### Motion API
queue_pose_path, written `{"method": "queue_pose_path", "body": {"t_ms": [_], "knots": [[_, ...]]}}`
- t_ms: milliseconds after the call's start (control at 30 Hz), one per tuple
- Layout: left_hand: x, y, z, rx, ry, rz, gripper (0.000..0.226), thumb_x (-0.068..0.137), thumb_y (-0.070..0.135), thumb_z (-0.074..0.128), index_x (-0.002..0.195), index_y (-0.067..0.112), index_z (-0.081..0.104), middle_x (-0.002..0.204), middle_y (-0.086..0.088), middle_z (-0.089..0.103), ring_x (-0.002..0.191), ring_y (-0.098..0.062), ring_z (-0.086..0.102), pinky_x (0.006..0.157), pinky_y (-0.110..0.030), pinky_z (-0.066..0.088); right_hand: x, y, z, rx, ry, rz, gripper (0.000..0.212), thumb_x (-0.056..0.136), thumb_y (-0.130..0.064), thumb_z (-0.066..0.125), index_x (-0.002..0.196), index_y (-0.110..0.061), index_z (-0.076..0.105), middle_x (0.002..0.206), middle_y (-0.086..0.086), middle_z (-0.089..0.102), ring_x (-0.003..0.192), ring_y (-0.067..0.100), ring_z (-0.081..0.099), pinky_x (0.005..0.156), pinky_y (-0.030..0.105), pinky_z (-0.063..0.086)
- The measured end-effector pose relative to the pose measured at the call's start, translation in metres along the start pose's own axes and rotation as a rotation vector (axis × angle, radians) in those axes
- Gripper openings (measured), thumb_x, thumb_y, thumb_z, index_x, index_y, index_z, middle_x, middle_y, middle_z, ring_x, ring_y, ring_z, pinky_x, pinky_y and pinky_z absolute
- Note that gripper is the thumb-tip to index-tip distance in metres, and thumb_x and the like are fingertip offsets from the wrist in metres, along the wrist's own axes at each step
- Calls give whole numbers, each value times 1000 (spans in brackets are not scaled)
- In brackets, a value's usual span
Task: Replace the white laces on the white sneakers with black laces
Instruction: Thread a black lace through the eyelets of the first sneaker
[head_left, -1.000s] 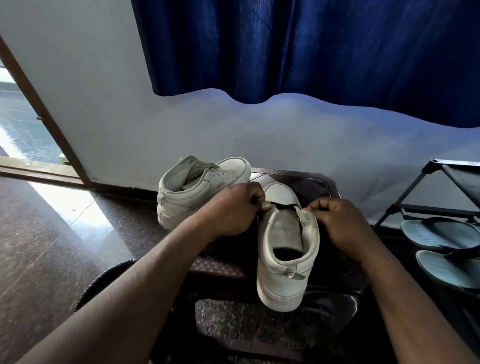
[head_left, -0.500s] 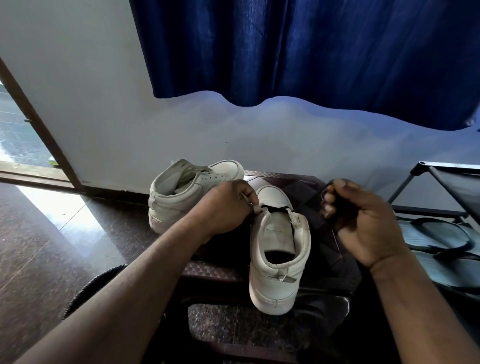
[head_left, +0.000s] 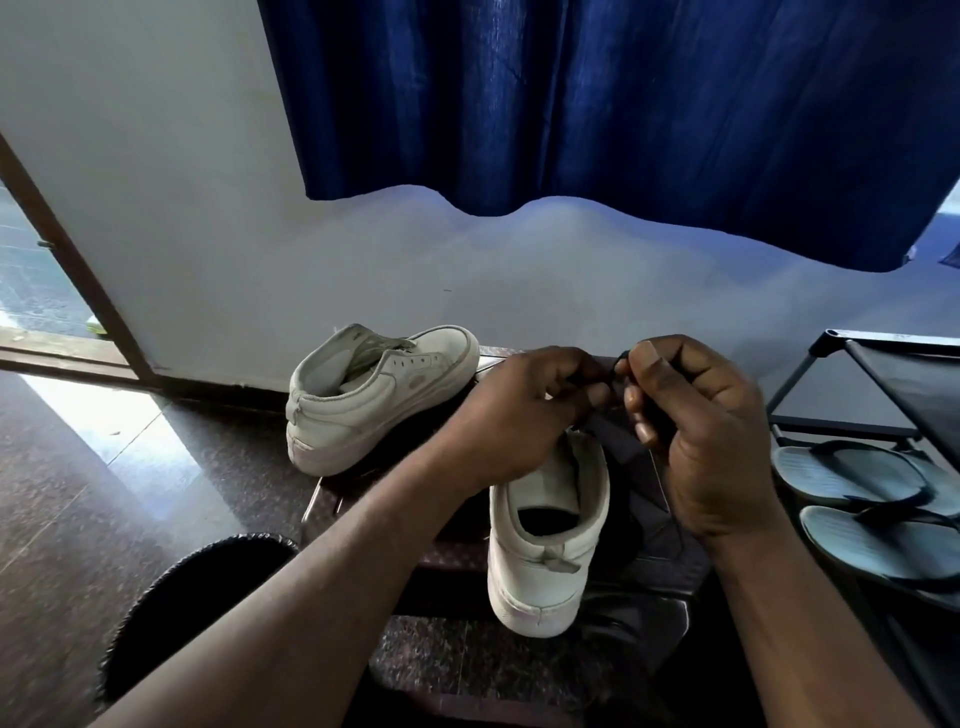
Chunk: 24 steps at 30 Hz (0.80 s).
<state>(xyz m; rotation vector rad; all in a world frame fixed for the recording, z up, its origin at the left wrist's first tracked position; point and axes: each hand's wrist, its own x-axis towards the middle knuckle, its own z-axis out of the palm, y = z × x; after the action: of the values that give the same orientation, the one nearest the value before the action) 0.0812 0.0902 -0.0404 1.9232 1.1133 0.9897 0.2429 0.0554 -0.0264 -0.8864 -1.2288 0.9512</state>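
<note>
1. Setting: a pale wall (head_left: 363, 234) stood behind the near sneaker, with a blue curtain (head_left: 623, 104) hung above it. Polished stone floor (head_left: 78, 493) lay to its left.
2. Bench (head_left: 358, 499): low and dark, carrying both shoes.
3. Near sneaker (head_left: 545, 551): white, upright on its sole, heel toward the camera. Its lacing area was hidden under the hands, so the number of eyelets threaded could not be told.
4. Far sneaker (head_left: 374, 400): white, beyond and to the left of the near sneaker, apart from it. No lace could be made out in its eyelets.
5. Black lace (head_left: 618, 371): a thin dark cord held above the near sneaker's toe end. A strand appeared to trail down on the sneaker's right side.
6. Left hand (head_left: 519, 410): fingers curled, pinching the lace over the near sneaker's front.
7. Right hand (head_left: 701, 431): just right of that point, thumb and fingers pinching the same lace. The two hands were close together, almost touching.
8. Handling, by judgement: the lace looked light and limp, and liable to twist or slip. It would be best taken close to its stiff tip for feeding an eyelet. The sneaker looked light, firm at the sole and soft in the upper, and would best be steadied at the eyelet flap.
9. Sundries: a dark cloth (head_left: 639, 467) lay against the near sneaker's right side. A shoe rack (head_left: 857, 384) with sandals (head_left: 857, 473) stood farther right.
</note>
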Motion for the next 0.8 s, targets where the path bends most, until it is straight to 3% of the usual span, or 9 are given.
{"method": "queue_pose_path", "body": {"t_ms": [133,200,267,333,400,500,600,733,800], "knots": [[4,-6,-11,110,140,-147,9,98,29,71,92,23,73,65,17,60,60,2,51,60,-18,39,0,-4,-10,90,44,21,18,95,-21,67,79,-17,74,66,5,57,54,14,42,48,21,32],[4,-13,-19,142,166,-224,11,97,31,71,90,23,73,58,21,57,54,2,49,56,-19,35,2,-7,-16,161,67,33,17,96,-16,64,81,-17,73,65,1,56,53,13,41,48,21,30],[1,-13,-23,-45,119,-212,12,98,33,71,94,22,75,63,16,62,58,2,49,63,-22,38,3,-7,-19,149,78,46,13,94,-16,66,83,-16,72,64,1,57,52,12,40,48,20,30],[-1,-8,-21,-283,25,-162,18,100,32,68,104,16,75,89,-9,74,81,-7,62,80,-27,49,2,-4,-15,78,66,44,10,91,-20,67,84,-14,71,65,3,59,53,12,43,48,19,34],[-3,0,-17,-384,-39,-100,22,104,24,64,109,5,72,97,-16,75,93,-15,68,90,-28,53,1,-1,-10,39,35,32,8,90,-21,67,88,-15,72,68,5,63,59,14,49,51,20,39],[-3,8,-14,-355,-57,-61,23,102,26,64,106,5,73,84,-2,71,85,-10,65,83,-22,51,2,1,-8,25,34,27,9,95,-11,65,95,-17,72,73,4,66,66,13,55,54,21,42],[-6,14,-18,-351,-63,-61,22,101,26,63,95,8,74,72,16,69,72,4,60,71,-9,44,3,1,-14,2,64,24,14,99,-5,61,97,-14,71,73,5,65,63,16,50,55,22,41],[-8,23,-18,-395,-9,-65,24,103,22,60,92,4,72,64,18,65,63,6,56,65,-7,40,3,4,-10,-45,49,16,15,98,1,60,97,-11,69,71,4,62,59,13,50,52,21,40],[-6,22,-18,-377,48,-141,26,102,25,63,89,5,72,55,19,57,54,4,48,56,-12,36,2,4,-7,-23,38,23,15,98,2,60,97,-11,69,71,5,62,59,13,51,52,21,40]]}}
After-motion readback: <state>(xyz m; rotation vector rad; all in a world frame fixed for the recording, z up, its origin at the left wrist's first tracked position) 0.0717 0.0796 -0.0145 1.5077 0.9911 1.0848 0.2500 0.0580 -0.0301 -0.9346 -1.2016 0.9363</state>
